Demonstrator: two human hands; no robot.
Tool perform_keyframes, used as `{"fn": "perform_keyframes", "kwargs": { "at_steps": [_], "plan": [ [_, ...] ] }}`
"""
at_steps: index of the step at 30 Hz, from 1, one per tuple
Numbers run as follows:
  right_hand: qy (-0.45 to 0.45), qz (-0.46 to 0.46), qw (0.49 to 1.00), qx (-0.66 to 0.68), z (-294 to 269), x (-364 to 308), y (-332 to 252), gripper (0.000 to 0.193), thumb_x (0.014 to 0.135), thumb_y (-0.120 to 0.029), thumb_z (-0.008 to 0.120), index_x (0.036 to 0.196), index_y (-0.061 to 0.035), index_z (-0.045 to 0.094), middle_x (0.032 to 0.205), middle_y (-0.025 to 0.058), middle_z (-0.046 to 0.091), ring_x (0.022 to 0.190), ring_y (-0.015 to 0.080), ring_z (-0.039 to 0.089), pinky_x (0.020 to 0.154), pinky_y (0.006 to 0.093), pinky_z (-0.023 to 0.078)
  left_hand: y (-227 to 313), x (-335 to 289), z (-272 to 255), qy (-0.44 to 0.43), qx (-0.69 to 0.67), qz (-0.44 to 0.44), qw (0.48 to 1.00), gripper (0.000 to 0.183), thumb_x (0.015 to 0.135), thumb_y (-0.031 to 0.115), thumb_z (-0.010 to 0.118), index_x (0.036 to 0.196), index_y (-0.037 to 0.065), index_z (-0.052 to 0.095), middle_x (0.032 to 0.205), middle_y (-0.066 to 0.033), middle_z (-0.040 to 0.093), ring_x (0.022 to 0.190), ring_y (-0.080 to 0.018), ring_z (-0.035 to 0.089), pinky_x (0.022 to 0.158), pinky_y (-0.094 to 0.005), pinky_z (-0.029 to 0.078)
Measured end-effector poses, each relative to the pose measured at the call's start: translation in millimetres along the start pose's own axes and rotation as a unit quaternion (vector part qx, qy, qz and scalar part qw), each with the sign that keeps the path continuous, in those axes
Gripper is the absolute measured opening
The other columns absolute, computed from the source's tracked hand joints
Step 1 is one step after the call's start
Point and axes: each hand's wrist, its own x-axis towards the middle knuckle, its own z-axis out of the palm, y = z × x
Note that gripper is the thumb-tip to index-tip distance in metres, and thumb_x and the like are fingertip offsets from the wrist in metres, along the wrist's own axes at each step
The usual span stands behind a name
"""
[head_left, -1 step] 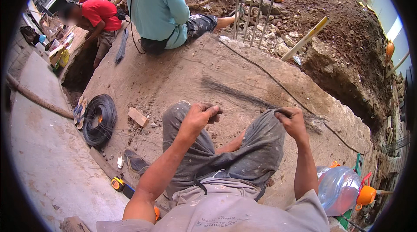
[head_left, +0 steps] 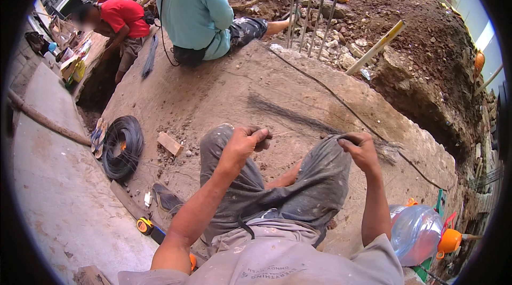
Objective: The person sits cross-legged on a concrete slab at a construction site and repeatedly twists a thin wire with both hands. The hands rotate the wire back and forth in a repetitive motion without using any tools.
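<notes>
My left hand (head_left: 246,145) is held above my left knee, its thumb and fingers closed in a pinch. Over the right knee, my right hand (head_left: 361,150) pinches too, thumb against forefinger. Anything between the fingers of either hand is too thin to make out. A loose bundle of cut dark tie wire (head_left: 298,117) lies on the concrete slab (head_left: 208,95) just beyond my hands, its right end passing behind the right hand and knee. To my left lies a coil of dark wire (head_left: 111,149).
A brick piece (head_left: 169,144), a sandal (head_left: 166,199) and a tape measure (head_left: 145,226) lie at left. A clear plastic jug (head_left: 418,234) with an orange cap is by my right elbow. A person in teal (head_left: 194,10) sits ahead, near upright steel bars (head_left: 312,13); a trench (head_left: 98,87) opens at left.
</notes>
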Motion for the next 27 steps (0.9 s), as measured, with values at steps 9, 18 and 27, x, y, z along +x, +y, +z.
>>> {"fn": "perform_keyframes", "kwargs": {
  "at_steps": [9,18,27],
  "plan": [
    [-0.272,0.013,0.959,0.071,16.4,2.2,-24.5,0.031,0.091,-0.023,0.061,0.108,0.0026,0.064,0.085,0.0085,0.065,0.071,0.0128,0.059,0.064,0.0271,0.048,12.0,-0.6,19.0,-0.006,0.023,0.034,0.999,0.026,0.09,0.021,0.062,0.091,-0.004,0.068,0.073,-0.006,0.066,0.069,-0.0105,0.059,0.066,-0.0244,0.047],
    [-0.116,0.074,0.957,0.256,37.2,8.3,-27.0,0.025,0.077,-0.021,0.076,0.082,0.003,0.071,0.065,-0.0026,0.059,0.058,0.0039,0.048,0.051,0.0207,0.036,14.3,-3.5,10.1,-0.11,0.034,0.052,0.992,0.027,0.086,0.021,0.066,0.09,-0.006,0.068,0.078,-0.0114,0.067,0.071,-0.015,0.062,0.068,-0.0268,0.048],
    [-0.22,-0.095,0.95,-0.202,19.1,-19.0,-53.0,0.017,0.079,-0.019,0.068,0.089,-0.0061,0.072,0.08,0.0168,0.067,0.075,0.034,0.064,0.069,0.0379,0.05,14.3,2.1,25.3,-0.112,0.202,0.046,0.972,0.029,0.082,0.023,0.069,0.084,-0.006,0.069,0.067,-0.0085,0.065,0.058,-0.0127,0.059,0.055,-0.0274,0.046]
  ]
}}
